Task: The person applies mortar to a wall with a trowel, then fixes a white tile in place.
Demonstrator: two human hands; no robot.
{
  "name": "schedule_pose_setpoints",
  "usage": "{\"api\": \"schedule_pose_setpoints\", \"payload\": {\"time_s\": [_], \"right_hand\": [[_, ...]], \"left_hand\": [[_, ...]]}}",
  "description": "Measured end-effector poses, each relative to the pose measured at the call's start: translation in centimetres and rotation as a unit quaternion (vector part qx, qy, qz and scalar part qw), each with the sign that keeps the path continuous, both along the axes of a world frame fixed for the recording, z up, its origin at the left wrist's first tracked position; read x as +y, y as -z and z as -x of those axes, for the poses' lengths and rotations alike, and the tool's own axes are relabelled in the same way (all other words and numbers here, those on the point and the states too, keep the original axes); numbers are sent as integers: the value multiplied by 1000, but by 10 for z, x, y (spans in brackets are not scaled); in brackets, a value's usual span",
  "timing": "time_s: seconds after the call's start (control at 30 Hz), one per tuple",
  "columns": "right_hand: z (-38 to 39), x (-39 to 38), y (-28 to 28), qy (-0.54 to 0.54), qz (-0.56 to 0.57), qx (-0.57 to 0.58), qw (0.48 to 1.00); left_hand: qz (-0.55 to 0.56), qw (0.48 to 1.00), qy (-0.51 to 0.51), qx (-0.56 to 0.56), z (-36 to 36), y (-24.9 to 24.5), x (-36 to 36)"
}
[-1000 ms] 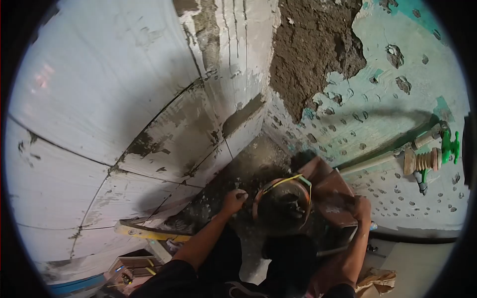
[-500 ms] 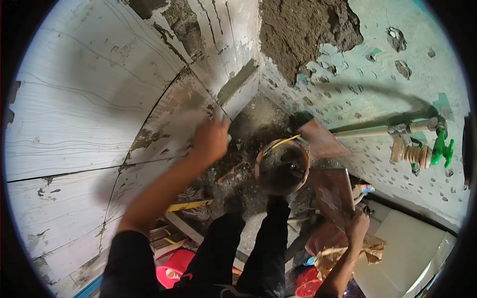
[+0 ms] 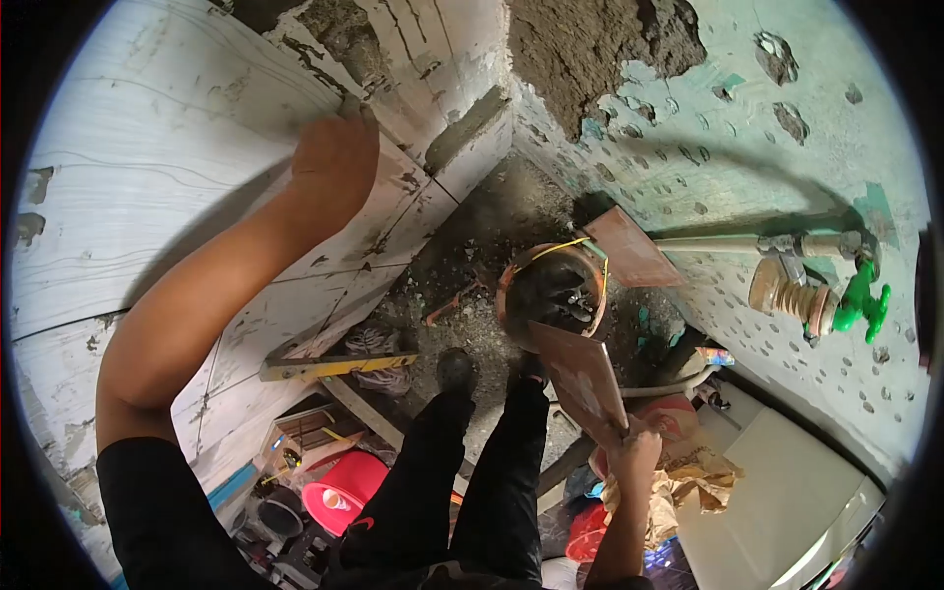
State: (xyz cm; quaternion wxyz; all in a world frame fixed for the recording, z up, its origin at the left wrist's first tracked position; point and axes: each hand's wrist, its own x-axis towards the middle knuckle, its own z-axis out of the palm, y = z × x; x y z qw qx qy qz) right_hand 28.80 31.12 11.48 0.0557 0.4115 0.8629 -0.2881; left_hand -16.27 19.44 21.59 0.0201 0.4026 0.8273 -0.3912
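My left hand [image 3: 337, 165] is raised against the white wall tiles [image 3: 177, 187], close to the seam below a bare cement patch. Its fingers are curled, and whatever they hold is hidden behind the hand. Lower right, my right hand [image 3: 634, 454] grips the near end of a flat reddish-brown tile [image 3: 580, 379] with pale grey smears. The tile slants over the near rim of a round bucket [image 3: 504, 300] with a yellow handle, which contains dark material and objects I cannot make out. A similar reddish-brown tile [image 3: 634, 251] leans by the right wall.
A pipe with a green valve [image 3: 861, 307] juts from the pitted green wall. Rubble covers the corner floor around my feet [image 3: 456, 371]. A yellow level [image 3: 339, 367], a pink-red basin [image 3: 344, 487], crumpled brown paper [image 3: 693, 487] and a white cabinet-like box [image 3: 762, 492] lie nearby.
My left hand has moved up and left along the tiled wall. My right hand has brought the held tile leftward and nearer to me, in front of the bucket.
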Motion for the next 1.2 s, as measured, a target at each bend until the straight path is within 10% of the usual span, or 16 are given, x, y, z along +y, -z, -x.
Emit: {"api": "schedule_pose_setpoints", "payload": {"time_s": [0.1, 0.2, 0.27, 0.33, 0.57, 0.73, 0.87, 0.93, 1.07, 1.2], "right_hand": [[8, 3, -8, 1, 32, -30, 999], [21, 6, -25, 0, 72, -22, 997], [29, 5, -31, -5, 89, -9, 996], [47, -2, -39, -29, 104, 9, 994], [62, -54, -13, -99, 131, 44, 986], [79, -85, -21, -185, 164, 40, 968], [85, -91, -47, -205, 304, 102, 925], [82, -72, -38, -153, 465, 163, 856], [86, -54, 104, 99, 334, 141, 927], [169, -32, 156, 344, 580, 196, 712]], "left_hand": [[-148, 971, 186, 10, -10, 0, -17], [-147, 958, -17, -246, -65, 8, -20], [-39, 819, -257, -511, -110, 5, -12], [-176, 656, -322, -659, -187, 56, -36], [-525, 479, -520, -474, -315, 80, -4], [-569, 495, -517, -404, -314, 87, -47], [-588, 353, -615, -390, -308, 58, -97], [-620, 371, -569, -391, -291, 42, -110], [-489, 486, -546, -476, -218, -25, -104], [-480, 607, -382, -505, -156, -39, -71]]}}
